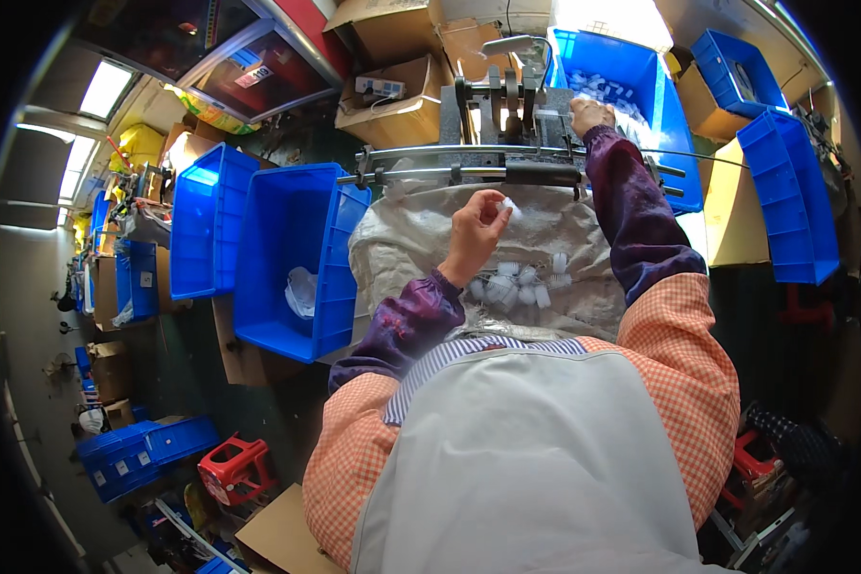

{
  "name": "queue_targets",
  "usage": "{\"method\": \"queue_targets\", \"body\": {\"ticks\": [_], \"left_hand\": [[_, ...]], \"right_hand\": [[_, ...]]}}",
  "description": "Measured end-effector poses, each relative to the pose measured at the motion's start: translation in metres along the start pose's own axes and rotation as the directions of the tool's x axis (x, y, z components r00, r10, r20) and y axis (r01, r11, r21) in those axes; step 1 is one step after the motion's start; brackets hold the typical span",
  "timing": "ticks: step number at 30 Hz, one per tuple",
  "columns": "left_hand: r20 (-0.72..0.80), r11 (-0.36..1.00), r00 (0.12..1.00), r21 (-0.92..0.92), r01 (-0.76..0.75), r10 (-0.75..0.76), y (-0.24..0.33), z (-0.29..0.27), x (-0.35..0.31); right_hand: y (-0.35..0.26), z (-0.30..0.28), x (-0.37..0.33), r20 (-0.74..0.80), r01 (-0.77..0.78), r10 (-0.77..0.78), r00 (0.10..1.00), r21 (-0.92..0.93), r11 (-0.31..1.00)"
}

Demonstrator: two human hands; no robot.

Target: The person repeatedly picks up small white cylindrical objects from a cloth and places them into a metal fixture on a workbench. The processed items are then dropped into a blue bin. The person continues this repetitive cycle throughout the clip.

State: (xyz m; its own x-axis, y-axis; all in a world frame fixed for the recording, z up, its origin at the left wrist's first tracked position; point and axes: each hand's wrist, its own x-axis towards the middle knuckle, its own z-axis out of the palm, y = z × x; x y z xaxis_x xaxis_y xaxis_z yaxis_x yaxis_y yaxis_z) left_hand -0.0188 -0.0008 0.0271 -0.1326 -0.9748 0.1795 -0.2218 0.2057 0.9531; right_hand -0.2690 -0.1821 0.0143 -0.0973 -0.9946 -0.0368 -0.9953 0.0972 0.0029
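Observation:
My left hand point(476, 228) is raised over a grey-white cloth point(407, 244), thumb and fingertips pinched on a small white plastic part point(510, 207). Several similar white plastic pieces point(518, 285) lie in a loose pile on the cloth, nearer my body. Stretched forward, my right hand point(591, 115) is at the right edge of a dark bench machine point(502, 115), beside a blue bin point(673, 134). Its fingers are curled, and what they hold, if anything, is too small to make out. Many small white pieces point(607, 91) lie inside that bin.
Metal rods point(478, 153) run across the machine's front. To the left stand two blue bins point(295, 253), the nearer one holding a white bag point(301, 292). More blue bins point(789, 196) are on the right. A red stool point(236, 469) stands at lower left, and cardboard boxes point(387, 105) sit behind.

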Motion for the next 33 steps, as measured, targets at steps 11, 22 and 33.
{"method": "queue_targets", "body": {"ticks": [11, 22, 33], "left_hand": [[0.016, 0.998, 0.998, -0.009, -0.067, 0.067, -0.008, 0.002, -0.003], [-0.045, 0.988, 0.997, -0.140, -0.063, 0.057, 0.008, 0.017, 0.020], [0.222, 0.490, 0.955, 0.866, -0.100, -0.198, -0.084, 0.003, -0.027]], "right_hand": [[0.055, -0.011, 0.034, 0.057, -0.106, 0.102, 0.993, 0.071, 0.992], [-0.020, -0.048, -0.128, -0.020, 0.392, -0.674, 0.738, 0.827, 0.404], [-0.017, 0.043, -0.015, -0.476, 0.321, -0.189, 0.859, 0.215, 0.922]]}}
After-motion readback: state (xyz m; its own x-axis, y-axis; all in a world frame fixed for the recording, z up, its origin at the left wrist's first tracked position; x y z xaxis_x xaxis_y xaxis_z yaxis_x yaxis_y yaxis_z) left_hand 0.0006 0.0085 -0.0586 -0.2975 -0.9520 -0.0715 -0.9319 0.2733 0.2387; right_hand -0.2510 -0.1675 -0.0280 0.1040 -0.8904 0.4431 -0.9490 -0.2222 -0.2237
